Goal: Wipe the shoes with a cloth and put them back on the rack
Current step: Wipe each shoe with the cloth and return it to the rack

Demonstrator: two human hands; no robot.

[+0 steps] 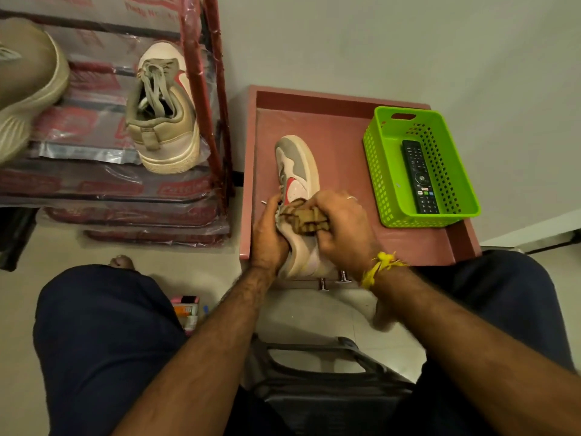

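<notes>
A white and grey sneaker with a red mark (298,171) lies toe-away on the pink low table (345,127). My left hand (268,234) grips its left side near the laces. My right hand (341,229) presses a folded brown cloth (306,220) onto the shoe's middle. Its matching sneaker (165,114) stands on a shelf of the red shoe rack (201,89) at the left. A beige shoe (28,86) sits on the rack's far left, partly cut off.
A green plastic basket (386,171) holding a black remote (419,177) stands on the table's right side. My dark-trousered knees flank a dark stool (314,372) below. Small boxes (187,309) lie on the tiled floor by my left knee.
</notes>
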